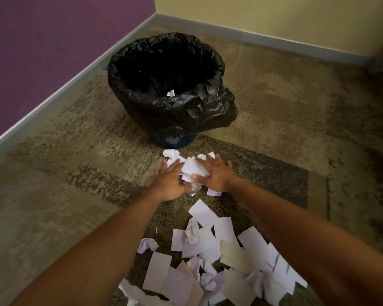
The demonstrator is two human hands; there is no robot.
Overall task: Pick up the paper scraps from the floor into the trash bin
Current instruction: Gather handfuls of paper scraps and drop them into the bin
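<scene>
A trash bin [170, 138] lined with a black bag [164, 107] stands on the carpet near the corner, and one white scrap [170, 93] shows inside it. Just in front of the bin lies a small bunch of white paper scraps [194, 167]. My left hand [169, 181] and my right hand [215, 174] press on this bunch from either side, fingers spread, the paper caught between them. A larger heap of flat and crumpled scraps [210, 257] covers the floor between my forearms, close to me.
A purple wall [42, 51] runs along the left and a yellow wall [274, 16] along the back, both with grey skirting. Patterned brown carpet [274, 129] spreads to the right of the bin.
</scene>
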